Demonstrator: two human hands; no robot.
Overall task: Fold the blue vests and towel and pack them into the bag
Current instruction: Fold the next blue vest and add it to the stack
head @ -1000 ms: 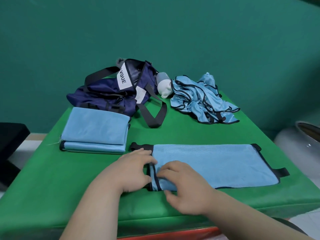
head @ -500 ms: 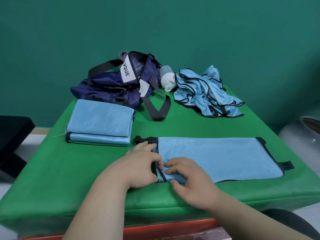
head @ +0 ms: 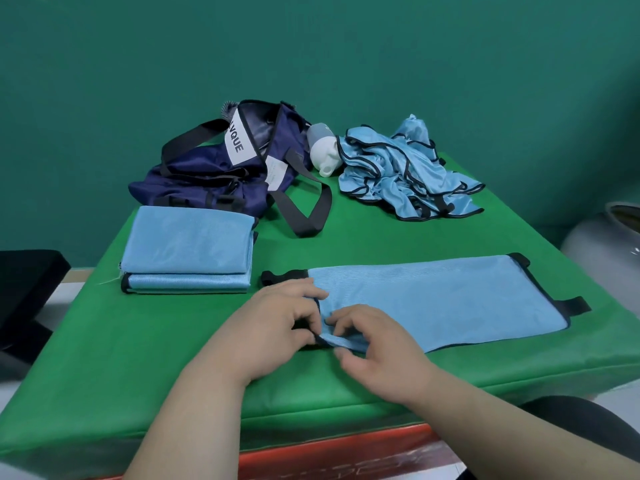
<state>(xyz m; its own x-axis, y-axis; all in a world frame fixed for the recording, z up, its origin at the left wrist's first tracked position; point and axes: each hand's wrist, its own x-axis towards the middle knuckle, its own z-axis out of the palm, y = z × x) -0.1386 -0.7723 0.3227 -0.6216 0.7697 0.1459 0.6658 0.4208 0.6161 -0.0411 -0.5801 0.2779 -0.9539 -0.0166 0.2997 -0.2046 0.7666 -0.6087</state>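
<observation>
Vest [head: 433, 303] is laid flat at lower centre of the counter [head: 138, 341]; its left end is pinched by left hand [head: 273, 327] and right hand [head: 377, 344], probably so the fold is started square. Bag [head: 207, 174] is parked upper centre, folded stack [head: 188, 244] centre-left, ready for packing.

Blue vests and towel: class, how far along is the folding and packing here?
Done: a folded blue stack lies in front of the navy bag. In hand: left hand and right hand pinch the near left corner of the flat vest. Left: the crumpled vest pile is unfolded, and nothing can be seen packed.
</observation>
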